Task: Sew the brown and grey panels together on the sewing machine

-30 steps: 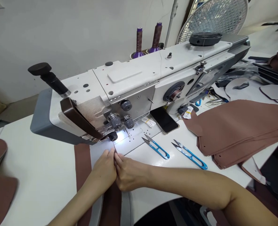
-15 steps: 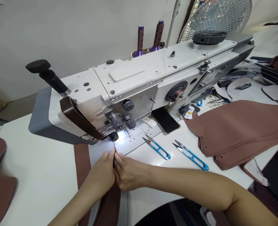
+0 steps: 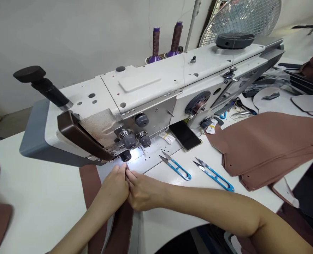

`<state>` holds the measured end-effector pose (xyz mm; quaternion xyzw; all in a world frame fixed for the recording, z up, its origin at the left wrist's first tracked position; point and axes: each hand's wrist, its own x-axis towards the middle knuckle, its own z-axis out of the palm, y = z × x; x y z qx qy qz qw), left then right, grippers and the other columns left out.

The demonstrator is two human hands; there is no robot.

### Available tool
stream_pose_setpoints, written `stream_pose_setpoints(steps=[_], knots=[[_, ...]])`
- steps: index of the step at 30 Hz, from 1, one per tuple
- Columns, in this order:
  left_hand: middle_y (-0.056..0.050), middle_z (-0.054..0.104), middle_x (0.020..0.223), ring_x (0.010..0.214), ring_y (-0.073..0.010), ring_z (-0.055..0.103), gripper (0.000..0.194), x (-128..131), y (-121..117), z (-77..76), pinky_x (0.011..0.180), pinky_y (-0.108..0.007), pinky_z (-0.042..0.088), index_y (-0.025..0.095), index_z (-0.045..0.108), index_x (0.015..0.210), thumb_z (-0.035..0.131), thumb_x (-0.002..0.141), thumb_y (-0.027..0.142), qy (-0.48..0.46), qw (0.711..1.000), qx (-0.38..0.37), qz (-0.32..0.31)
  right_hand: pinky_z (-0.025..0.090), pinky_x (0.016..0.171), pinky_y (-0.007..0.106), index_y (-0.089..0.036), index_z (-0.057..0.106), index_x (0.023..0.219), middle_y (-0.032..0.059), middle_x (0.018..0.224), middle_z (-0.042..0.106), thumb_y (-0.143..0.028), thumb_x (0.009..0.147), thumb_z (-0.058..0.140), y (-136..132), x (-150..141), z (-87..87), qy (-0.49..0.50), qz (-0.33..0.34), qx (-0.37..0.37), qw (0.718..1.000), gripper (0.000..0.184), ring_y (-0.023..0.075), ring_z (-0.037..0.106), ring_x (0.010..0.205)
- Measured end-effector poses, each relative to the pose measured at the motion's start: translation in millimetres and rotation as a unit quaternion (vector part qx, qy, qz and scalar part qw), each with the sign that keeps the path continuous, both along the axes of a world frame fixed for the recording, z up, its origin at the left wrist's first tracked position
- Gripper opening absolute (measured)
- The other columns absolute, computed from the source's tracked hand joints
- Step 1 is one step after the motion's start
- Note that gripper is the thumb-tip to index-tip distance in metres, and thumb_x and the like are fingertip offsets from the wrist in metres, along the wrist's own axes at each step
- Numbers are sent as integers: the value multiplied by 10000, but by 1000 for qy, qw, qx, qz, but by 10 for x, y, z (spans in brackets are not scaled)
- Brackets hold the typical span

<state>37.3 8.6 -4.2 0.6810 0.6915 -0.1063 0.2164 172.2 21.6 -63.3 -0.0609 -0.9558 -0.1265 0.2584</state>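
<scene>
My left hand (image 3: 114, 188) and my right hand (image 3: 143, 192) are pressed together just in front of the needle area of a white industrial sewing machine (image 3: 151, 95). Both hands have their fingers closed, pinching the edge of a brown leather strip (image 3: 91, 181) that runs from under the machine head toward me. The fingertips sit just below the lit presser foot (image 3: 126, 156). What exactly sits between the fingertips is too small to make out beyond the strip's edge.
Two blue thread snips (image 3: 176, 166) (image 3: 214, 174) lie on the white table to the right of my hands. A black phone (image 3: 185, 135) lies by the machine base. A stack of brown leather pieces (image 3: 267, 148) is at right. Thread cones (image 3: 155, 42) and a fan (image 3: 238, 17) stand behind.
My hands have edged slightly forward toward the presser foot, still pinched together on the strip. The view has shifted a little to the right.
</scene>
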Motion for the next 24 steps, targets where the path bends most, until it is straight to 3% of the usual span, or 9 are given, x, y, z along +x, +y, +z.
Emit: stream_pose_setpoints(steps=[7,16,24], knots=[[-155,609,1070,983,-230,608,488,-78,-163,-101,897,-368,492,32,487,1311,304,861,-7,-11,998,42,-38,428,755,503,-65,695,775,218,823,703,-100,760,514,-51,11,28,-19,4,12,1000,186,306,642,715],[-126,592,1005,897,-218,583,477,-104,-30,-173,821,-339,489,81,539,1237,286,840,2,-4,995,88,-55,437,810,530,-22,674,848,262,892,690,-89,826,468,-3,0,-8,-11,-18,25,999,217,327,660,813],[-111,546,1003,969,-248,556,623,-316,-206,-132,845,-372,479,122,401,1417,313,812,-1,11,997,48,-51,468,822,504,-12,646,863,265,926,689,-83,871,454,-10,49,25,-25,-16,27,999,205,317,674,860]])
